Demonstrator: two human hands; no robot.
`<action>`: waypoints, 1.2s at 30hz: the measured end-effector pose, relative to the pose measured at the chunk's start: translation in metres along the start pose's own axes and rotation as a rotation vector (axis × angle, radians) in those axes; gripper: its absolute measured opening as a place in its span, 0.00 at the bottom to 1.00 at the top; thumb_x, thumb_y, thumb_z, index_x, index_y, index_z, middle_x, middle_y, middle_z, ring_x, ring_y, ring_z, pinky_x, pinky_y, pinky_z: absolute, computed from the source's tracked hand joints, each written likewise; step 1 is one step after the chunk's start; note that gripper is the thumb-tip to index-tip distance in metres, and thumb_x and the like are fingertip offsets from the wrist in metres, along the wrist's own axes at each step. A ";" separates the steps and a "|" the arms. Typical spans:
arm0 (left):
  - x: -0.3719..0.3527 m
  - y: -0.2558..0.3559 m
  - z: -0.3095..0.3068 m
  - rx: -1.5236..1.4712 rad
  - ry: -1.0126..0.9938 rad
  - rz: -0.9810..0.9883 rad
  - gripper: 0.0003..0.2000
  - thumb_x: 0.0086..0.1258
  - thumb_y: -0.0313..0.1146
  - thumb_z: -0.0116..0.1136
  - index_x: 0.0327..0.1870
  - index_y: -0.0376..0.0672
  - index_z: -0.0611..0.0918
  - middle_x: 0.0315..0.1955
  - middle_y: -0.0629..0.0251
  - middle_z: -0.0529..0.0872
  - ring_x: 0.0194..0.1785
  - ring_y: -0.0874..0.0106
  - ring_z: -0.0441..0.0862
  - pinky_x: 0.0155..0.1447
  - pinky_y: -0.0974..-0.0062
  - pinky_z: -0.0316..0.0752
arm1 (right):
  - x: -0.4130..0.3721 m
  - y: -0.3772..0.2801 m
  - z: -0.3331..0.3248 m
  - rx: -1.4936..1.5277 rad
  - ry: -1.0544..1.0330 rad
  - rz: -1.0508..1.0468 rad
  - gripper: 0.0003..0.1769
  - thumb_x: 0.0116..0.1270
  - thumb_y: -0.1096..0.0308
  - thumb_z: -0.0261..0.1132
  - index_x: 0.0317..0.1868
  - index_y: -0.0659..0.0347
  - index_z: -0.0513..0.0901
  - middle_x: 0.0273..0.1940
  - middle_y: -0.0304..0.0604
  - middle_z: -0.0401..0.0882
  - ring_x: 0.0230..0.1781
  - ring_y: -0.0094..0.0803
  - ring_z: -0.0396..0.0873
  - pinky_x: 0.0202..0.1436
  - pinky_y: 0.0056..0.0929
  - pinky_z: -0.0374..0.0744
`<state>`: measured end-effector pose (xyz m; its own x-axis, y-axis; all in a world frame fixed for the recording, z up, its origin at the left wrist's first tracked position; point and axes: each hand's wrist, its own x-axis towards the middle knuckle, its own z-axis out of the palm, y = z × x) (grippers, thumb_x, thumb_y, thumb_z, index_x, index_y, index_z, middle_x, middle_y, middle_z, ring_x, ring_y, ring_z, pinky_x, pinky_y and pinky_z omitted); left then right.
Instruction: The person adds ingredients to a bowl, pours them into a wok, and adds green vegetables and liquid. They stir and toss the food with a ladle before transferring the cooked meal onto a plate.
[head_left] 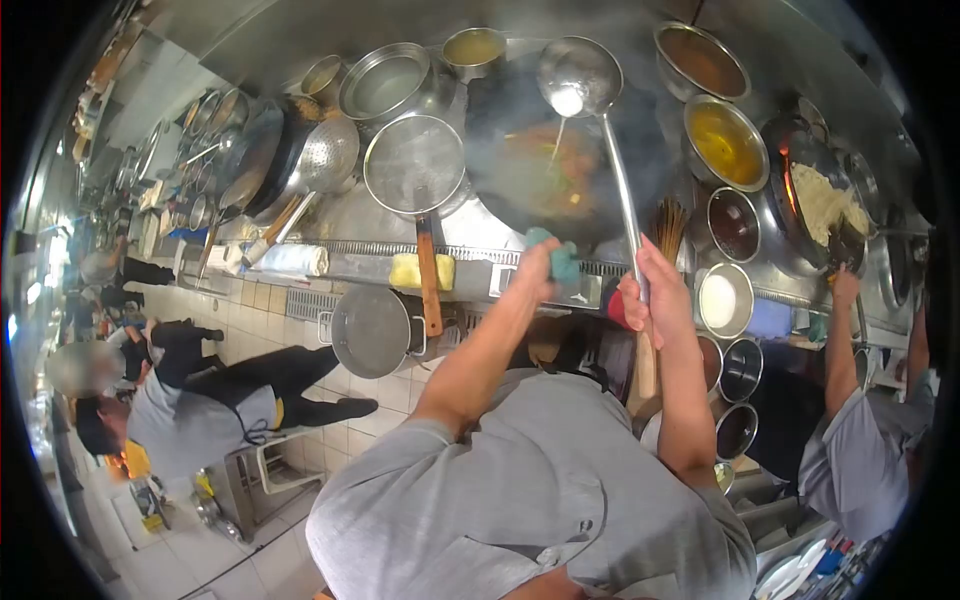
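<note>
My right hand grips the handle of a long metal ladle, its wooden end hanging below my fist. The ladle's bowl is over the far side of a dark wok, and a thin pale stream falls from it. In the wok, food with orange and green pieces shows blurrily through steam. My left hand is closed on a folded green cloth at the wok's near rim; whether a wok handle lies under the cloth is hidden.
Left of the wok sit a wire strainer, a yellow sponge and a perforated skimmer. To the right are a bowl of yellow liquid, a bamboo brush and a white-filled pot. A co-worker's arm reaches another wok.
</note>
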<state>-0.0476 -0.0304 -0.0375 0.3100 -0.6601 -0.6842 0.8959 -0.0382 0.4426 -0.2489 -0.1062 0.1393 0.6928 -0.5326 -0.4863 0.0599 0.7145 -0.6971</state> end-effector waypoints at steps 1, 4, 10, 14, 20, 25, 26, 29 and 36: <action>-0.015 -0.005 0.002 -0.061 0.024 -0.040 0.05 0.65 0.26 0.60 0.38 0.46 0.78 0.34 0.64 0.84 0.35 0.64 0.84 0.37 0.62 0.82 | 0.000 -0.002 0.004 -0.024 0.019 -0.006 0.33 0.83 0.54 0.57 0.83 0.46 0.58 0.23 0.36 0.71 0.12 0.20 0.65 0.12 0.23 0.65; -0.060 0.006 -0.009 -0.215 0.056 -0.003 0.07 0.63 0.24 0.63 0.38 0.47 0.78 0.34 0.65 0.84 0.36 0.64 0.84 0.38 0.63 0.82 | 0.001 -0.007 0.014 -0.068 0.047 -0.029 0.33 0.83 0.55 0.57 0.83 0.46 0.59 0.23 0.35 0.70 0.12 0.20 0.64 0.12 0.23 0.65; -0.088 0.057 -0.088 -0.100 0.071 -0.007 0.09 0.62 0.22 0.63 0.38 0.48 0.77 0.38 0.62 0.84 0.40 0.63 0.86 0.42 0.63 0.85 | 0.002 -0.005 0.030 -0.131 0.097 -0.070 0.33 0.82 0.56 0.58 0.82 0.47 0.60 0.24 0.35 0.70 0.12 0.20 0.63 0.12 0.23 0.65; -0.066 0.099 -0.074 0.069 0.023 -0.033 0.06 0.65 0.24 0.61 0.38 0.45 0.77 0.33 0.62 0.84 0.36 0.64 0.86 0.37 0.64 0.84 | -0.001 -0.001 0.037 -0.121 0.146 -0.090 0.33 0.82 0.56 0.59 0.82 0.47 0.60 0.24 0.35 0.69 0.13 0.19 0.63 0.13 0.22 0.65; 0.007 0.034 -0.010 0.004 -0.074 0.006 0.05 0.66 0.26 0.60 0.38 0.46 0.78 0.33 0.62 0.85 0.34 0.66 0.84 0.35 0.64 0.82 | -0.010 0.001 0.045 -0.089 0.173 -0.109 0.33 0.83 0.57 0.56 0.83 0.50 0.58 0.24 0.34 0.68 0.13 0.18 0.62 0.12 0.21 0.64; -0.046 0.011 -0.016 -0.184 -0.070 -0.061 0.06 0.66 0.26 0.60 0.41 0.46 0.77 0.33 0.62 0.84 0.37 0.65 0.85 0.36 0.64 0.81 | -0.012 0.001 0.046 -0.157 0.193 -0.125 0.32 0.83 0.56 0.57 0.82 0.48 0.61 0.24 0.34 0.69 0.12 0.18 0.62 0.11 0.19 0.64; -0.050 0.012 -0.036 -0.209 -0.082 -0.047 0.06 0.66 0.26 0.60 0.41 0.46 0.77 0.34 0.62 0.84 0.38 0.65 0.85 0.36 0.64 0.81 | -0.011 -0.001 0.046 -0.171 0.209 -0.130 0.32 0.83 0.56 0.57 0.82 0.48 0.61 0.23 0.34 0.69 0.12 0.18 0.63 0.12 0.19 0.65; -0.106 0.039 -0.049 -0.130 -0.003 -0.037 0.05 0.67 0.26 0.59 0.42 0.45 0.78 0.35 0.60 0.85 0.37 0.65 0.85 0.36 0.64 0.81 | -0.005 0.000 0.042 -0.191 0.202 -0.157 0.31 0.83 0.57 0.58 0.82 0.47 0.63 0.24 0.34 0.69 0.13 0.17 0.63 0.12 0.19 0.65; -0.070 0.041 -0.005 -0.031 0.053 -0.134 0.06 0.77 0.31 0.51 0.48 0.45 0.79 0.37 0.61 0.86 0.37 0.64 0.86 0.39 0.62 0.85 | 0.004 0.009 0.033 -0.449 0.298 -0.240 0.29 0.83 0.60 0.58 0.81 0.47 0.66 0.24 0.31 0.68 0.14 0.16 0.63 0.13 0.19 0.64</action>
<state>-0.0312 0.0182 0.0253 0.2028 -0.6102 -0.7659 0.9394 -0.0994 0.3280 -0.2224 -0.0866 0.1481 0.4620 -0.8063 -0.3693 -0.1651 0.3309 -0.9291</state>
